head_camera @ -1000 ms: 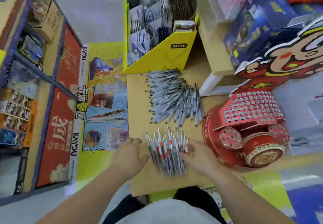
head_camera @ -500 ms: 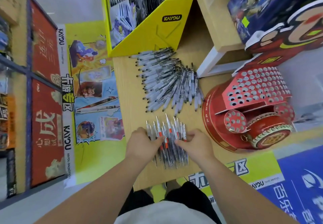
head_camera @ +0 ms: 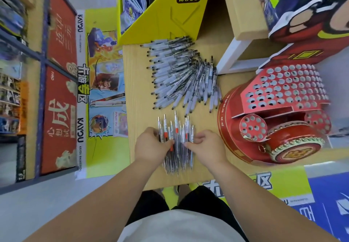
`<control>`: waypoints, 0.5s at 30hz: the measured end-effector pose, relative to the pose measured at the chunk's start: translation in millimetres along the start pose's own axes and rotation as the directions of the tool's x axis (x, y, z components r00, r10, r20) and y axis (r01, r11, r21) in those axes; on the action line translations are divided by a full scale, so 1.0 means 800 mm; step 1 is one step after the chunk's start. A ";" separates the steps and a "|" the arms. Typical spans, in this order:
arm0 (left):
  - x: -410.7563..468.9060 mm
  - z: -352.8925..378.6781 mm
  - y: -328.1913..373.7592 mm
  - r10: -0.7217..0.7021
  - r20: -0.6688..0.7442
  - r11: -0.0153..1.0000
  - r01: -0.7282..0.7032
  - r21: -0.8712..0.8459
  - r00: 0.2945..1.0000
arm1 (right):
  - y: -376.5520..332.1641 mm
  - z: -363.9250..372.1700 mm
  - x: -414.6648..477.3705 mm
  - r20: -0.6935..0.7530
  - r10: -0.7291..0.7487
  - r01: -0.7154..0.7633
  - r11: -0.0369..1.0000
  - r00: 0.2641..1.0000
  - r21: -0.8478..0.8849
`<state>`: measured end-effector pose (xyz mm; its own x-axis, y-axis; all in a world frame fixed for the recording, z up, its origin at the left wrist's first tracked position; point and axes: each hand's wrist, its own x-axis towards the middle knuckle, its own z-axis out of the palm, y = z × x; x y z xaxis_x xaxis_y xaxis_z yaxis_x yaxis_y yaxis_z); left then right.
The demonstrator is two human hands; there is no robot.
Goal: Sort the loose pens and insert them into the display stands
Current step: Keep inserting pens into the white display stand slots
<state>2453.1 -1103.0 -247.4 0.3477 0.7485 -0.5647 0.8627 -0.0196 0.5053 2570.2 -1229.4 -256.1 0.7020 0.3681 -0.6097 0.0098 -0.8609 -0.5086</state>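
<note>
A small bunch of clear pens with red bands lies on the wooden table, tips pointing away from me. My left hand curls round the bunch's left side and my right hand curls round its right side, squeezing the pens together. Farther back a large fan of grey-white pens is spread on the table. To the right stands the red drum-shaped display stand, with many round holes in its stepped top and none of them holding a pen.
A yellow KAYOU card box stands behind the grey pens. A light wooden shelf and a red cartoon cutout are at the back right. Shelving with red panels runs along the left. The table's near edge is just below my wrists.
Both hands have closed in from either side of the red-banded pens and now grip the bunch. The pens lie tighter together. My head has tilted down and closer.
</note>
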 end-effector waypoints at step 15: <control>-0.014 0.016 -0.011 -0.121 -0.062 0.935 0.093 -0.342 0.991 | -0.003 0.002 -0.001 0.040 -0.122 0.116 0.984 0.992 0.133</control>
<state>2446.4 -1119.8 -253.8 0.2175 0.7847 -0.5804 0.7138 0.2777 0.6430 2568.2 -1227.0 -255.1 0.6665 0.4840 -0.5670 -0.0038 -0.7583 -0.6519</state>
